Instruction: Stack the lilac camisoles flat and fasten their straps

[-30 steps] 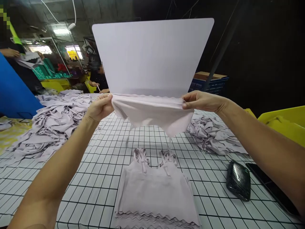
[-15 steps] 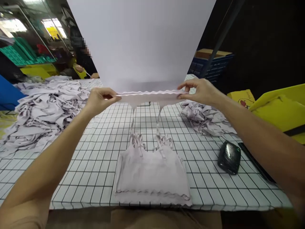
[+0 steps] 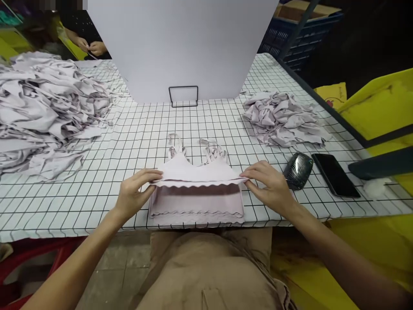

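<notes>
Between my hands a pale pink camisole top (image 3: 196, 172) is stretched by the two ends of its wavy hem. My left hand (image 3: 135, 191) pinches the left end, thumb below and fingers above. At the right end, my right hand (image 3: 267, 185) pinches the hem in the same way. The top's front part is raised over a stack of like tops (image 3: 196, 202), whose wavy hems face me near the table's front edge. Thin straps (image 3: 213, 150) lie curled on the far side.
A large heap of pale garments (image 3: 48, 112) lies at left, a smaller heap (image 3: 284, 118) at right. Near my right hand are a black wrapped packet (image 3: 298, 171) and a phone (image 3: 335, 174). A white board (image 3: 187, 47) stands behind a wire frame (image 3: 183, 106). A co-worker's hands (image 3: 92, 46) show at back left.
Both my hands have come down and toward me, bringing the held top from in front of the white board to the stack. The view has tilted downward.
</notes>
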{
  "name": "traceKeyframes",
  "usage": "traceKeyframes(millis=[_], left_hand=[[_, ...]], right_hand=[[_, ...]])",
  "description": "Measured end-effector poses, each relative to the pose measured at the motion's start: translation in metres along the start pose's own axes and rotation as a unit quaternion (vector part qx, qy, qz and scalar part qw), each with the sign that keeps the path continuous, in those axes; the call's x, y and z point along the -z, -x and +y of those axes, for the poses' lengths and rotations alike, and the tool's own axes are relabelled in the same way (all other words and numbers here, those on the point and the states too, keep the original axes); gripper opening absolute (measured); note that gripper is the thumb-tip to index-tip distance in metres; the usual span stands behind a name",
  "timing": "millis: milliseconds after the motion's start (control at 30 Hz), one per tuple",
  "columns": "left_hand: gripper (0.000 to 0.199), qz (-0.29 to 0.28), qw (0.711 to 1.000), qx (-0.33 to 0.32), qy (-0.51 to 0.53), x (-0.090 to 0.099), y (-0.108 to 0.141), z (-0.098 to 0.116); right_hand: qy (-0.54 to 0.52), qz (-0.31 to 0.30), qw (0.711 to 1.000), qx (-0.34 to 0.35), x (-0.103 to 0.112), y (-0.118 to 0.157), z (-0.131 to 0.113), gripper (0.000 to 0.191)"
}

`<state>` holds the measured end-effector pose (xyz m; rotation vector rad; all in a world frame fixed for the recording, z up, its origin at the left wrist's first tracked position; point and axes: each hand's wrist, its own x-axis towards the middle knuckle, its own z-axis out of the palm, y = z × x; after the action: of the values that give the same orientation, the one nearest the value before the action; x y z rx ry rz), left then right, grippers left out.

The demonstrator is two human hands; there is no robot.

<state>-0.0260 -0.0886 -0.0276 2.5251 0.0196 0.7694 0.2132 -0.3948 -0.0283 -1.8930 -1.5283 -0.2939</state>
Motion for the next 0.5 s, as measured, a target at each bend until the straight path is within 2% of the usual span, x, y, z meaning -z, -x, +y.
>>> traceKeyframes(millis=[67, 133, 267, 300, 367, 433, 500], left_hand=[[0.022, 0.003, 1.0, -0.016, -0.011, 0.004, 0.013, 0.008], [0.026, -0.006, 0.999, -0.027, -0.02, 0.007, 0.028, 0.014], [0.028, -0.078, 0.995, -0.046, -0.034, 0.007, 0.05, 0.021], [0.029, -0.091, 0.994, -0.045, -0.045, 0.005, 0.051, 0.023], [0.034, -0.096, 0.993, -0.031, -0.063, -0.004, 0.047, 0.029], [0.043, -0.107, 0.991, -0.012, -0.079, -0.021, 0.041, 0.037], [0.049, -0.131, 0.984, 0.005, -0.117, -0.042, 0.039, 0.043]], right_hand=[[0.007, 0.02, 1.0, 0.018, 0.003, 0.011, -0.01, 0.022], [0.025, 0.013, 0.999, 0.031, 0.004, 0.026, -0.018, 0.022], [0.046, -0.073, 0.995, 0.044, -0.001, 0.051, -0.031, 0.012], [0.043, -0.092, 0.994, 0.042, -0.003, 0.053, -0.035, 0.018], [0.044, -0.127, 0.99, 0.035, -0.011, 0.051, -0.042, 0.046], [0.069, -0.164, 0.983, 0.033, -0.024, 0.047, -0.049, 0.071], [0.109, -0.194, 0.975, 0.023, -0.038, 0.048, -0.05, 0.084]])
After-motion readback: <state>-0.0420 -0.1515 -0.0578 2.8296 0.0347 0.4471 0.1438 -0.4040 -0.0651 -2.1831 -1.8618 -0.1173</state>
